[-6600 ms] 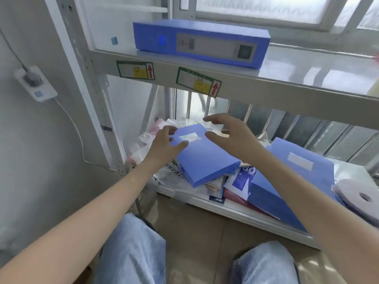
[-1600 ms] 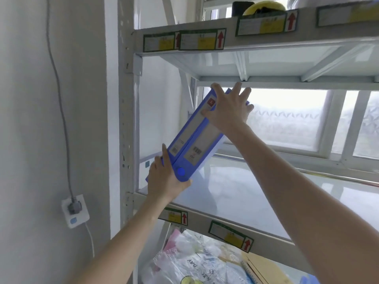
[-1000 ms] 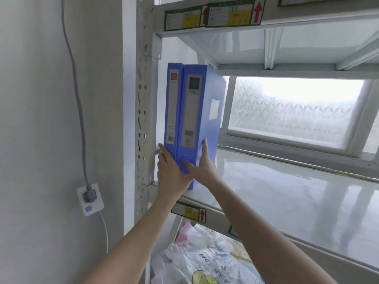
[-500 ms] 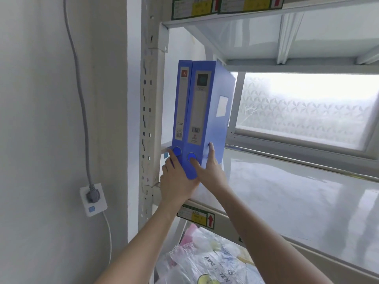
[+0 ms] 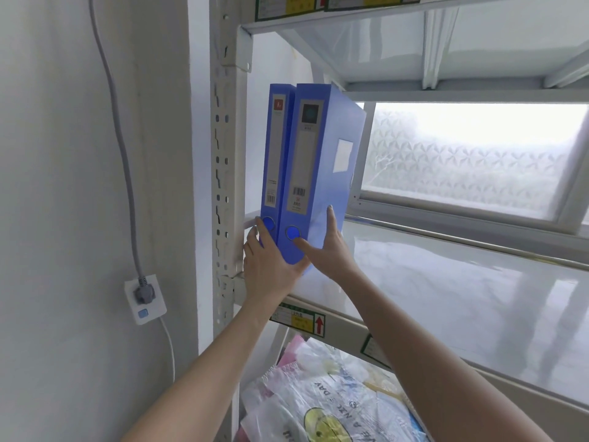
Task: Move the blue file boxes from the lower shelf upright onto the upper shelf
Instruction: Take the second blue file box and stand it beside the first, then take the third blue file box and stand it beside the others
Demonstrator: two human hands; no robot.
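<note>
At centre frame, two blue file boxes (image 5: 306, 173) are standing upright on the upper shelf (image 5: 446, 282) beside the post (image 5: 228, 154). The left hand (image 5: 267, 266) and right hand (image 5: 328, 247) are clasping their bases, fingers spread.

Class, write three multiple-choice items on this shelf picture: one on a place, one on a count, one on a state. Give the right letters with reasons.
1. Where do the file boxes stand on the upper shelf?
A. left end, by the post
B. middle
C. right end

2. How many blue file boxes stand there?
A. one
B. two
C. four

3. How do they stand?
A. flat
B. upright
C. upside down in a bag

Answers:
1 A, they are next to the shelf post.
2 B, two spines show side by side.
3 B, spines vertical, left hand and right hand at their bases.
</note>
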